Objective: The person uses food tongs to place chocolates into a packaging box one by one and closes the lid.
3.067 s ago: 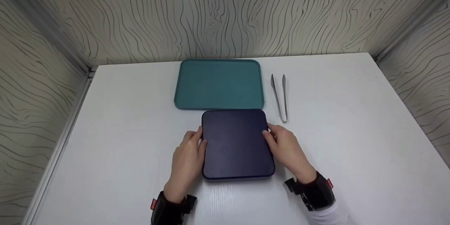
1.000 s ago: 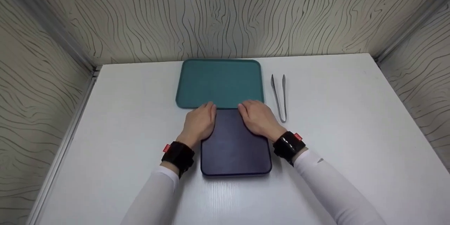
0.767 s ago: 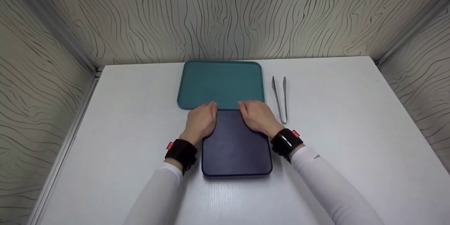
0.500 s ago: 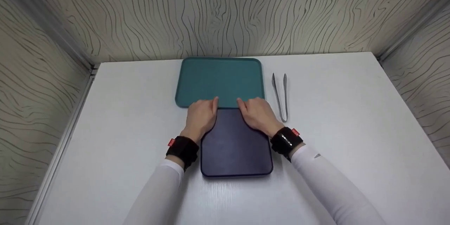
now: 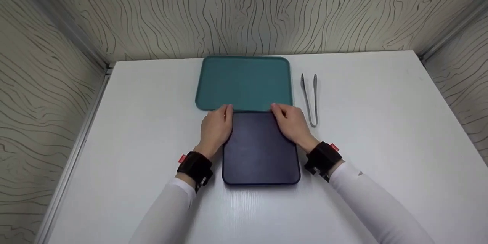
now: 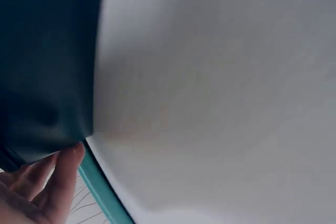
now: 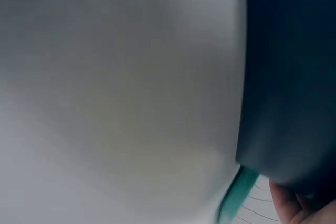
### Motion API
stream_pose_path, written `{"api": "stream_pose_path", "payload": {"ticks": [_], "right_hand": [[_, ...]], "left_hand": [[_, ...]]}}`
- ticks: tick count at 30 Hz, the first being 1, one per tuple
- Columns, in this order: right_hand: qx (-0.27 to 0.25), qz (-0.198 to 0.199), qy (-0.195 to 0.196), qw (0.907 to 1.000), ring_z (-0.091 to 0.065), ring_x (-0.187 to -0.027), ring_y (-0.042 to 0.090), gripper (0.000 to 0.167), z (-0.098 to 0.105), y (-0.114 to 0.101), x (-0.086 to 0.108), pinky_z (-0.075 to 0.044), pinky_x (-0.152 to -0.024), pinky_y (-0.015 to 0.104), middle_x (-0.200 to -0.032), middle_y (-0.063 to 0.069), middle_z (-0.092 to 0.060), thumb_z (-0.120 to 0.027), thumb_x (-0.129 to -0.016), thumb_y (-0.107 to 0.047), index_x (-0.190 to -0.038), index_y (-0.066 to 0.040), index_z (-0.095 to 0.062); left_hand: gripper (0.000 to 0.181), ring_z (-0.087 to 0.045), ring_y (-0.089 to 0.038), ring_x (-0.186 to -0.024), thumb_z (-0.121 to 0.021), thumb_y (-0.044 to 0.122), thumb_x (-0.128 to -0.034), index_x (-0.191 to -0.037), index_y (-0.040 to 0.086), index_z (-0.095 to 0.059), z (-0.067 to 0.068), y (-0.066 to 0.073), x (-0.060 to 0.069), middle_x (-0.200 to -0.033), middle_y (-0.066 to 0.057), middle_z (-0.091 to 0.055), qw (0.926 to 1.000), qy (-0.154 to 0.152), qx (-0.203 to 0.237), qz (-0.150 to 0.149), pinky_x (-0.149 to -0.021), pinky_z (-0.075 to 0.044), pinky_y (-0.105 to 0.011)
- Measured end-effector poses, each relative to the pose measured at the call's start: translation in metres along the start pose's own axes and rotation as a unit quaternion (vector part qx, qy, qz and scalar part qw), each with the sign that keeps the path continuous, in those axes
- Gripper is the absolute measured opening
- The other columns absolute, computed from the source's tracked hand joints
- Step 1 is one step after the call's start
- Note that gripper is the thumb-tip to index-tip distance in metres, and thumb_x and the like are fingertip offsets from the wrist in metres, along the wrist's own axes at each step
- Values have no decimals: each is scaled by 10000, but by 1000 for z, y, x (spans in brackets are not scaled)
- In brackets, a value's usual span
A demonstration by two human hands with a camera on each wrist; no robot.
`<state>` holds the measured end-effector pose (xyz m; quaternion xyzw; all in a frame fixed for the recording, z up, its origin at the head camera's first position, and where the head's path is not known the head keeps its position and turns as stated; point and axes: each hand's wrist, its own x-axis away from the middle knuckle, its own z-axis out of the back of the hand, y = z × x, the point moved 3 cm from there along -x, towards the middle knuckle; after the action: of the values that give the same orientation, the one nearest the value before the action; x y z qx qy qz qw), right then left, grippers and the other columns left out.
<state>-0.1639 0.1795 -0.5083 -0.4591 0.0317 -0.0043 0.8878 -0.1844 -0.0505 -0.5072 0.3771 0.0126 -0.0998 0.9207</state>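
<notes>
A dark blue rectangular box (image 5: 261, 156) with rounded corners lies flat on the white table, its long side pointing away from me. My left hand (image 5: 216, 126) grips its far left corner, the thumb lying along the far edge. At the far right corner my right hand (image 5: 292, 124) does the same. In the left wrist view, fingertips (image 6: 65, 177) touch the end of the box's side wall (image 6: 47, 66). Fingers (image 7: 286, 200) in the right wrist view curl at the box's far end (image 7: 289, 87). Parts of both hands' fingers are hidden behind the box.
Just beyond the box lies a teal tray (image 5: 244, 82), close to its far edge and near the thumbs. Metal tongs (image 5: 313, 103) lie right of the tray, spread apart, near my right hand. A wood-patterned wall (image 5: 244, 11) stands behind the white table (image 5: 381, 122).
Both hands have moved from the box's sides to its far corners. Over the last half second they have drawn slightly apart, baring more of the far edge. The view has shifted slightly.
</notes>
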Motion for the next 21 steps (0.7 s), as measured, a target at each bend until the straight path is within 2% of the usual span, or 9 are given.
{"api": "stream_pose_path", "payload": {"ticks": [1,3,6,8,9,13,17,21], "right_hand": [[-125,-101,15,9999,-732,-893,232,385,0,1,0,-533,-858,341,-974,130,-807,-502,-1122,-309,-1068,-112,-828],[-417,-351,42,9985,-720,-910,220,376,-1,3,1,-515,-866,327,-1052,149,-808,-512,-1118,-306,-1080,-105,-827],[-729,-744,90,9945,-695,-901,142,371,-2,3,1,-495,-864,290,-1110,140,-809,-534,-1107,-326,-1068,-113,-836],[-862,-911,49,9921,-671,-859,113,364,-3,2,1,-491,-835,283,-1101,140,-808,-551,-1099,-335,-1061,-115,-839],[-880,-954,13,9915,-659,-843,96,365,-3,1,1,-488,-822,277,-1099,137,-808,-555,-1097,-341,-1065,-114,-838],[-980,-1048,-108,9896,-623,-789,103,364,-4,-1,2,-477,-762,275,-1072,147,-800,-573,-1090,-354,-1071,-103,-836],[-940,-1127,-139,9891,-620,-814,84,373,-2,-3,2,-465,-774,266,-1132,137,-798,-562,-1095,-358,-1080,-104,-834],[-904,-1126,-204,9893,-627,-834,78,382,-1,-8,3,-466,-785,264,-1160,148,-794,-552,-1099,-360,-1095,-99,-831]], "left_hand": [[448,-377,-138,-584,-393,300,-1148,-734,139,-450,-1,-1,2,-640,18,-377,9998,-40,169,137,-603,-332,-287],[432,-496,-154,-663,-380,298,-1151,-824,102,-584,-5,-3,6,-705,-27,-517,9967,-134,649,476,-672,-425,-301],[442,-668,-229,-949,-335,305,-1160,-1092,60,-697,-11,-4,9,-999,-127,-706,9851,-347,1414,911,-893,-530,-383],[446,-675,-270,-1181,-319,300,-1163,-1257,72,-691,-12,-2,9,-1229,-155,-722,9779,-381,1766,1053,-1055,-518,-440],[450,-658,-288,-1242,-311,296,-1164,-1273,64,-681,-13,-1,9,-1295,-162,-707,9753,-394,1878,1096,-1088,-501,-462],[434,-646,-314,-1235,-317,269,-1165,-1239,36,-675,-11,2,7,-1286,-187,-693,9712,-365,2037,1180,-1091,-488,-476],[419,-636,-301,-1146,-327,255,-1164,-1219,34,-678,-10,5,6,-1224,-193,-692,9706,-383,2038,1219,-1041,-491,-450],[411,-644,-303,-1149,-332,244,-1163,-1214,32,-680,-9,7,5,-1236,-194,-700,9724,-388,1983,1167,-1041,-495,-451]]}}
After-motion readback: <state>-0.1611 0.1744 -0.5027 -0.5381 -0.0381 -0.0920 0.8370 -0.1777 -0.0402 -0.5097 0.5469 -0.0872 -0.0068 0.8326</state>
